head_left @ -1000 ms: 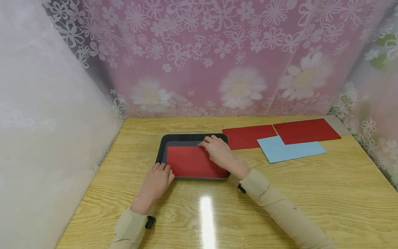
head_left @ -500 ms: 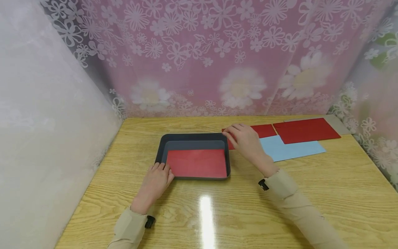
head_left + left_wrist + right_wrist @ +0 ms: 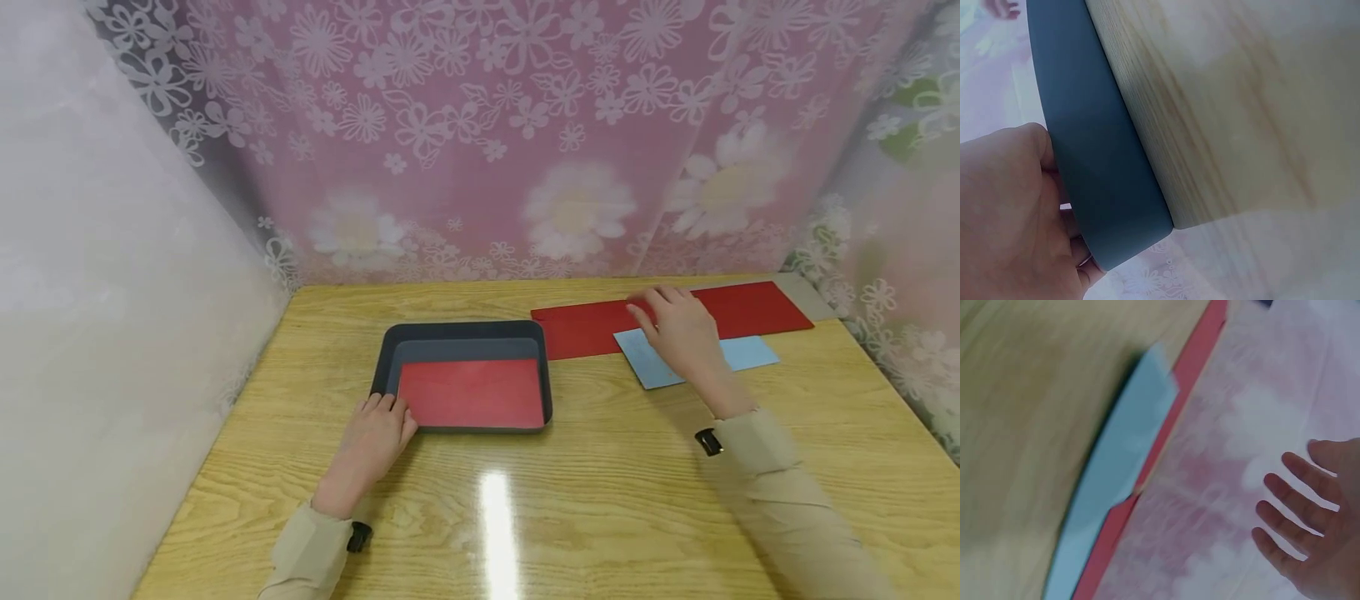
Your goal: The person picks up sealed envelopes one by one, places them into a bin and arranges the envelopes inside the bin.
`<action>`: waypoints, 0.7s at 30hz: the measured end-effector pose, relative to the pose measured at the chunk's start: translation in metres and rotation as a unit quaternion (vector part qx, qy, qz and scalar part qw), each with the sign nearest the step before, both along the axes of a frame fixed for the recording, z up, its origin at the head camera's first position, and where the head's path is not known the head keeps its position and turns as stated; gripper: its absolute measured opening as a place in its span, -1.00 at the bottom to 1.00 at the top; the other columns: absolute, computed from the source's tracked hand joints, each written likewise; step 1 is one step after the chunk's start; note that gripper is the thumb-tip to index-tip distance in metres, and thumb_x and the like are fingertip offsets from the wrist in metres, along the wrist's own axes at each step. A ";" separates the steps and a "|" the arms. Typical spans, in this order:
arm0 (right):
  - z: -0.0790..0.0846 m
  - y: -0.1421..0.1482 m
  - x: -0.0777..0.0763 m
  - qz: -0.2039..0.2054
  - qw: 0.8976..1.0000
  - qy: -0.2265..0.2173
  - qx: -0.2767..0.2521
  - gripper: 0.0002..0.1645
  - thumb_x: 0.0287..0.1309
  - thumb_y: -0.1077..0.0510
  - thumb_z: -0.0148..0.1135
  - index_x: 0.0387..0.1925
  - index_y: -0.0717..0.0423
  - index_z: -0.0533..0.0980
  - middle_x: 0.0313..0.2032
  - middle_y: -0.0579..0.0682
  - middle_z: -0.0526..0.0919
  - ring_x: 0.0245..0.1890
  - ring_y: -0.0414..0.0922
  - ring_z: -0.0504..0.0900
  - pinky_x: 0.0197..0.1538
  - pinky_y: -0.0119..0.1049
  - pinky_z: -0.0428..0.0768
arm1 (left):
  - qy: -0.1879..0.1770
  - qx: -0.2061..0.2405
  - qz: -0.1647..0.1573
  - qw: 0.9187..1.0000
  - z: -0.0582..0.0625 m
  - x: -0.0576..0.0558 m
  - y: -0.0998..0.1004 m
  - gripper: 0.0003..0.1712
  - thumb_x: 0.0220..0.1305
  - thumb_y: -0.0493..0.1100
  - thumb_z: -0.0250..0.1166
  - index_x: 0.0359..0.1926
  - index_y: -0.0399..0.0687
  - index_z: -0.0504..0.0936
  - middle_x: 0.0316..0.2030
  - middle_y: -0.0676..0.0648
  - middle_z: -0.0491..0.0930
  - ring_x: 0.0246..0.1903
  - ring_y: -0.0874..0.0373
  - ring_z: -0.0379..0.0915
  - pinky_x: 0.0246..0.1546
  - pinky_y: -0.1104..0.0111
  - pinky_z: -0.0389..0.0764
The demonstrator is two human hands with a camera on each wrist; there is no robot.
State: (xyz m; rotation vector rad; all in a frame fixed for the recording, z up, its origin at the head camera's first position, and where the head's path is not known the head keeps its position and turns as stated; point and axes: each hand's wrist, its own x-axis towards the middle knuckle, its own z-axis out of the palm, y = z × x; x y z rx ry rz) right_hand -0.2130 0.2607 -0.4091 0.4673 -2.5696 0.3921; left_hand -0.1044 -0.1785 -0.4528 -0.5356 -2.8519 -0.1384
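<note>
A dark grey rectangular tray (image 3: pixel 465 331) stands on the table with a flat red envelope (image 3: pixel 471 393) lying along its near side. My left hand (image 3: pixel 372 433) grips the tray's near left corner, fingers hooked over the rim; the left wrist view shows the palm (image 3: pixel 1010 212) against the tray's outer wall (image 3: pixel 1094 144). My right hand (image 3: pixel 681 333) hovers over a light blue envelope (image 3: pixel 643 362) and the red envelopes behind it. Its fingers are spread and hold nothing, as the palm (image 3: pixel 1329 544) in the right wrist view shows.
Right of the tray lies a red envelope (image 3: pixel 581 327), partly under the blue one. Another red envelope (image 3: pixel 765 308) rests farther right, over a grey sheet (image 3: pixel 806 292). A flowered curtain (image 3: pixel 480 167) borders the back of the wooden table (image 3: pixel 600 500).
My right hand has left the red envelope in the tray and moved right, over the blue envelope. That red envelope now lies flat and lower. My left hand keeps its grip on the tray.
</note>
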 end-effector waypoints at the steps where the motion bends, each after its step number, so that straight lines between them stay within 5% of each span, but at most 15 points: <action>1: -0.002 0.008 0.000 -0.006 1.000 -0.013 0.008 -0.70 0.34 0.14 0.28 0.01 0.23 0.59 -0.04 0.28 0.62 0.01 0.29 0.54 -0.04 0.21 0.54 | -0.002 -0.001 0.001 1.000 0.000 0.000 0.000 -0.74 0.45 -0.20 0.15 -0.45 -0.12 0.42 -0.48 -0.06 0.35 -0.45 0.03 0.17 -0.31 0.26 0.25; 10: -0.021 0.067 0.001 -0.049 0.982 -0.169 0.069 -0.48 0.38 0.20 0.19 0.28 0.35 0.40 0.25 0.46 0.36 0.23 0.47 0.31 0.10 0.42 0.36 | 0.006 -0.004 0.004 1.000 -0.002 0.001 -0.002 -0.76 0.43 -0.20 0.16 -0.43 -0.13 0.47 -0.46 -0.08 0.40 -0.42 0.00 0.24 -0.31 0.24 0.30; 17: -0.029 0.088 0.009 -0.028 0.945 -0.296 0.139 -0.31 0.35 0.20 0.23 0.37 0.49 0.28 0.32 0.58 0.25 0.19 0.50 0.41 -0.11 0.17 0.59 | 0.011 -0.004 0.002 1.000 -0.002 0.000 -0.001 -0.76 0.43 -0.20 0.16 -0.43 -0.14 0.49 -0.47 -0.08 0.41 -0.42 0.00 0.25 -0.31 0.24 0.30; 21: -0.029 0.090 0.011 -0.021 0.941 -0.305 0.145 -0.30 0.33 0.19 0.25 0.37 0.48 0.28 0.30 0.59 0.27 0.13 0.49 0.47 -0.21 0.07 0.61 | 0.017 -0.001 -0.002 1.000 -0.002 0.000 -0.001 -0.77 0.43 -0.20 0.16 -0.43 -0.15 0.49 -0.48 -0.08 0.40 -0.43 0.00 0.25 -0.30 0.23 0.31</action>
